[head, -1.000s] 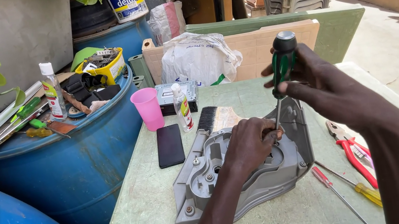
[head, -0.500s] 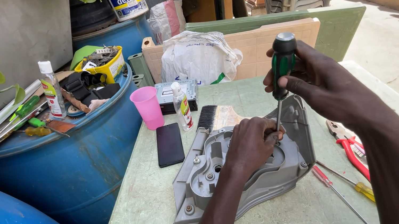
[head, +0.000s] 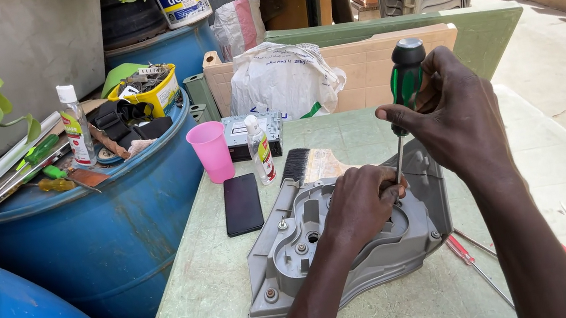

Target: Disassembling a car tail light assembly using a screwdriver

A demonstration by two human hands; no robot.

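From where I sit, my right hand point(head: 455, 111) is closed around the green and black handle of a screwdriver point(head: 403, 104), holding it nearly upright with the handle up and tilted slightly away to the right, so its long axis runs top to bottom and the thin shaft points down into the grey plastic housing point(head: 298, 248). That steep angle looks to me like the way to keep the tip square on a fastener. My left hand point(head: 360, 207) lies on the housing with its fingers curled around the lower shaft, right where the tip meets the part; I judge it is there both to guide the tip and to press the housing flat so it cannot slide. I cannot see the tip itself, since the fingers cover it. The housing sits in the middle of the green table point(head: 194, 312), its long side running from near left to far right. Just beyond it lie a paintbrush point(head: 303, 165), a black phone point(head: 242, 202), a pink cup point(head: 210, 151) and a small bottle point(head: 260, 150). A red-handled screwdriver point(head: 469, 262) lies on the table just right of the housing, within easy reach.
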